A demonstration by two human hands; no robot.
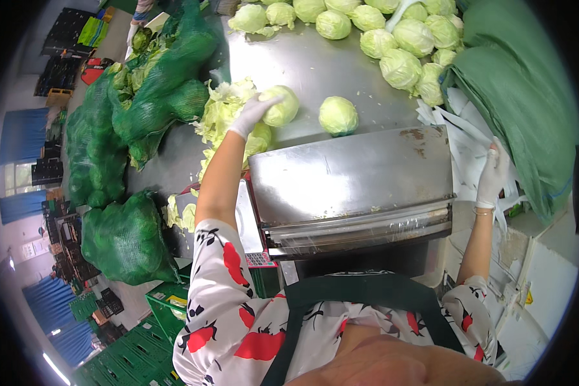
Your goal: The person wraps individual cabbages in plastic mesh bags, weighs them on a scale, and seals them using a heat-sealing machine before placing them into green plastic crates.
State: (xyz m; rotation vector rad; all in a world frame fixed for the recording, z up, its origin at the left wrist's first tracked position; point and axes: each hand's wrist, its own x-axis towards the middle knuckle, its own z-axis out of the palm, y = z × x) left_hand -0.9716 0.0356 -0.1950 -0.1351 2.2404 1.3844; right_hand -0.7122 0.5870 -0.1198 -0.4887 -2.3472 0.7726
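Observation:
My left hand [253, 116], in a white glove, grips a pale green cabbage [285, 110] from its left side. Loose cabbage leaves [222, 108] are heaped beneath and beside that hand. A second trimmed cabbage [338, 116] rests on the steel table [299, 62], just behind a stainless steel housing [347, 173]. On the right, my gloved right hand [493, 176] lies at a pile of white plastic strips or bags [463, 140]. Whether its fingers hold any of this material is not clear.
Many cabbages [400, 67] are piled at the back right, near a large green sack [511, 96]. Green mesh sacks [125, 236] of cabbages stand on the left. A keypad [262, 260] shows below the housing. Another person's arm [142, 12] appears at the top left.

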